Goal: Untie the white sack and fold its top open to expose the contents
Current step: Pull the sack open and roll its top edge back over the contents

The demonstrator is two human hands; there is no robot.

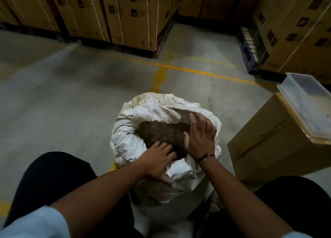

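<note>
Nearest the camera: two bare forearms with pale sleeves at the bottom corners, dark trouser legs to either side, a sandalled foot (213, 202) on the floor just right of the sack's base. White sack (166, 130) stands upright on the concrete floor (59, 101) between the knees, centre of view; its mouth is open and the top fabric is rolled outward in a crumpled collar. Dark brown contents (161, 133) visible inside the opening. Left hand (157, 163) lies on the near rim, fingers spread and flat, thumb pressed into the fabric on the sack's near outer side; not clenched, and no clear grip on the cloth. Right hand (200, 135) is at the right rim, palm turned inward, fingers extended and loose over the fold; dark band (205, 157) at the wrist. Right of the sack, apart from it: a cardboard box (265, 146) carrying a translucent plastic tub (308, 107). Farther: yellow floor lines (179, 68). Farthest: strapped stacked cartons (132, 13) on pallets.
</note>
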